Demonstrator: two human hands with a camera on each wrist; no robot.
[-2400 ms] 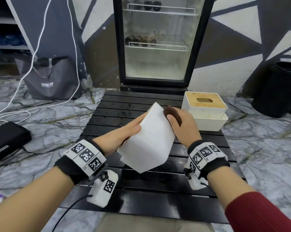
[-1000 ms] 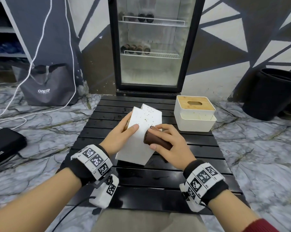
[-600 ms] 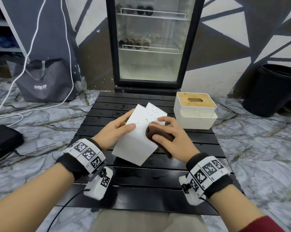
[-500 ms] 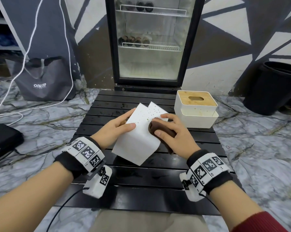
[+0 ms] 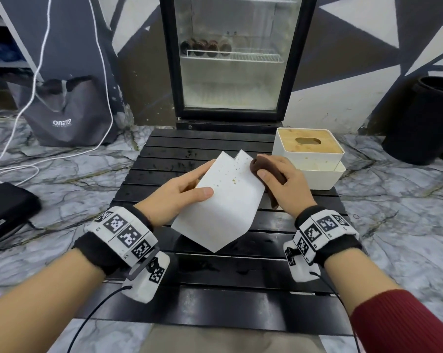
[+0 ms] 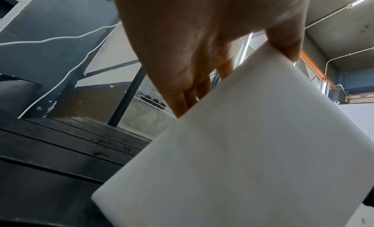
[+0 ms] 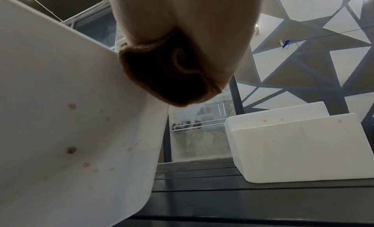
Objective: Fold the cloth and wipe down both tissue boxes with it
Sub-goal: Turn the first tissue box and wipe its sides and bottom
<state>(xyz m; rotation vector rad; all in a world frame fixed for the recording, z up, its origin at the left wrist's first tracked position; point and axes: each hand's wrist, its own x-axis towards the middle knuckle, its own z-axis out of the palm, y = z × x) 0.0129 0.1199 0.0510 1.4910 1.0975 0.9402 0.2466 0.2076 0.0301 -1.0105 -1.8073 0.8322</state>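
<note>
My left hand (image 5: 182, 192) grips a white tissue box (image 5: 223, 207) tilted up above the black slatted table (image 5: 215, 271), thumb on its near face and fingers behind. Small yellow-brown specks dot the box's upper face (image 7: 70, 150). My right hand (image 5: 279, 184) holds a folded brown cloth (image 5: 260, 166) and presses it against the box's upper right edge; the cloth (image 7: 166, 76) bulges from under my palm in the right wrist view. A second white tissue box (image 5: 309, 159) with a wooden slotted lid stands at the table's back right, with stains on its side (image 7: 283, 144).
A glass-door fridge (image 5: 230, 59) stands right behind the table. A grey bag (image 5: 65, 113) and white cables lie on the marble floor at left, beside a black case (image 5: 6, 210). A black bin (image 5: 427, 123) stands at far right.
The cloth has slid from the middle of the box's face up to its upper right edge. The left hand keeps holding the tilted box.
</note>
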